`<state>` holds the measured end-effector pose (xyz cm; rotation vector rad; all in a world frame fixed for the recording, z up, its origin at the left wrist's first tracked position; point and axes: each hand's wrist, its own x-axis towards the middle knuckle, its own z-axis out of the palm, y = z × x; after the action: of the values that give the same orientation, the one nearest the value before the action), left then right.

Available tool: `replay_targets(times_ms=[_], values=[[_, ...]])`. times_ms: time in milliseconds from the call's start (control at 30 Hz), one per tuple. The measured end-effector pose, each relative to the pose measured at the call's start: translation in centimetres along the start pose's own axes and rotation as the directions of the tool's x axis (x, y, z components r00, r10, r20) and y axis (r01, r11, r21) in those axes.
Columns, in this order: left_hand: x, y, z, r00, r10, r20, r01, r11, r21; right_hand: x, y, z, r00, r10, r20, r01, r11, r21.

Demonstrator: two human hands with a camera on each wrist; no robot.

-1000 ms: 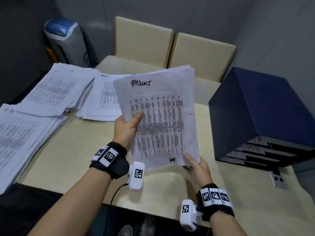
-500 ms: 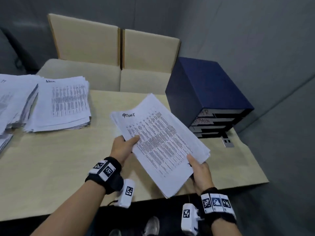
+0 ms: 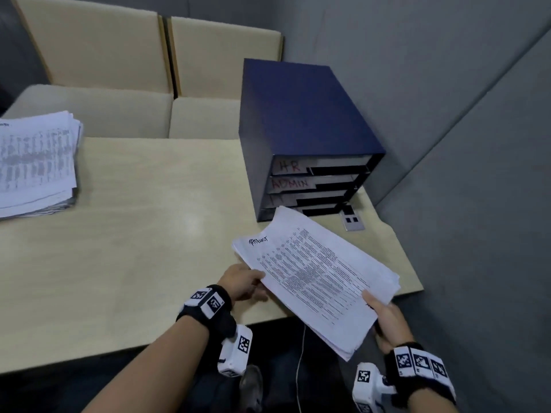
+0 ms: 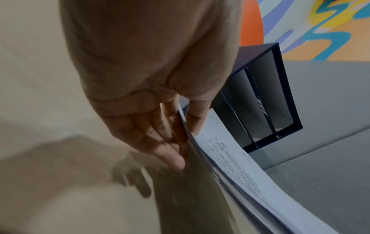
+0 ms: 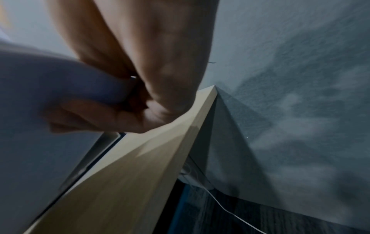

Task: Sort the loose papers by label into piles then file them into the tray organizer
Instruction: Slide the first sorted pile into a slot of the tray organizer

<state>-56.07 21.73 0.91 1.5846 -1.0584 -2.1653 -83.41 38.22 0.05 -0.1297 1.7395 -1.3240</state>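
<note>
Left hand (image 3: 243, 283) pinches the left edge of the stack of papers (image 3: 316, 278), thumb on top, fingers (image 4: 160, 142) underneath per the left wrist view; right hand (image 3: 387, 320) grips the near right corner of the same stack, thumb on the top sheet, fingers (image 5: 96, 117) curled below it; stack held in the air, tilted, over the near right part of the table (image 3: 143, 234), its far corner pointing to 12 o'clock and just in front of the lowest slot of the tray organizer (image 3: 301, 126); top sheet has printed rows and a handwritten label at its upper left, too scrawled to read; organizer is dark blue, sits on the table at 12 to 1 o'clock from the hands, against the grey wall (image 3: 447, 84); slot tags read HR, then ADMIN, the third is unclear and the lowest is hidden by the stack; small metal socket plate (image 3: 351, 220) in the table just right of the organizer's base; second pile of papers (image 3: 35, 162) lies flat at 10 o'clock, well apart, at the left edge of view; two beige chairs (image 3: 149, 70) at 11 to 12 o'clock behind the table; thin white cable (image 3: 299, 362) hangs below the table's near edge; wristbands with black and white markers on both wrists.
</note>
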Motion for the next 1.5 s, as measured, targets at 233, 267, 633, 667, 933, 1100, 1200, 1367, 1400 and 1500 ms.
replay_targets(times_ms=[233, 267, 633, 667, 933, 1100, 1200, 1367, 1400, 1500], values=[[1.6, 1.4, 6.1, 0.999, 0.005, -0.044, -0.012, 0.988, -0.156, 4.3, -1.5, -2.2, 0.998, -0.016, -0.053, 0.024, 0.987, 0.157], [1.8, 1.6, 6.3, 0.999, -0.002, -0.042, -0.004, 0.988, -0.157, 4.8, -1.5, -2.3, 0.999, -0.005, -0.051, 0.015, 0.982, 0.187], [3.4, 2.3, 8.9, 0.977, 0.2, -0.078, -0.204, 0.977, -0.054, 6.3, 1.0, -3.8, 0.982, 0.187, -0.031, -0.158, 0.899, 0.409], [3.3, 2.5, 9.0, 0.969, 0.232, -0.082, -0.236, 0.971, -0.033, 6.3, 1.3, -3.9, 0.982, 0.188, -0.017, -0.163, 0.888, 0.43], [5.2, 2.4, 8.1, 0.964, 0.149, -0.221, -0.165, 0.985, -0.056, 6.4, 1.8, -3.3, 0.987, 0.158, -0.018, -0.136, 0.896, 0.423], [5.6, 1.4, 5.8, 0.966, 0.058, -0.253, -0.071, 0.997, -0.043, 6.3, 0.7, -2.1, 1.0, 0.003, -0.021, 0.007, 0.885, 0.466], [5.3, -0.4, 3.3, 0.959, 0.034, -0.28, -0.045, 0.998, -0.033, 7.0, 0.3, -1.8, 0.999, -0.002, -0.046, 0.024, 0.879, 0.476], [3.9, -2.3, 0.5, 0.951, 0.025, -0.309, -0.035, 0.999, -0.026, 8.4, -0.8, -2.2, 0.998, 0.026, -0.06, 0.01, 0.846, 0.533], [3.7, -2.4, 0.2, 0.951, 0.025, -0.309, -0.038, 0.999, -0.037, 8.7, -0.9, -2.0, 0.998, 0.026, -0.049, 0.004, 0.847, 0.532], [3.6, -2.7, -0.1, 0.948, 0.023, -0.318, -0.039, 0.998, -0.045, 8.6, -1.0, -0.3, 1.0, 0.023, 0.011, -0.025, 0.848, 0.529]])
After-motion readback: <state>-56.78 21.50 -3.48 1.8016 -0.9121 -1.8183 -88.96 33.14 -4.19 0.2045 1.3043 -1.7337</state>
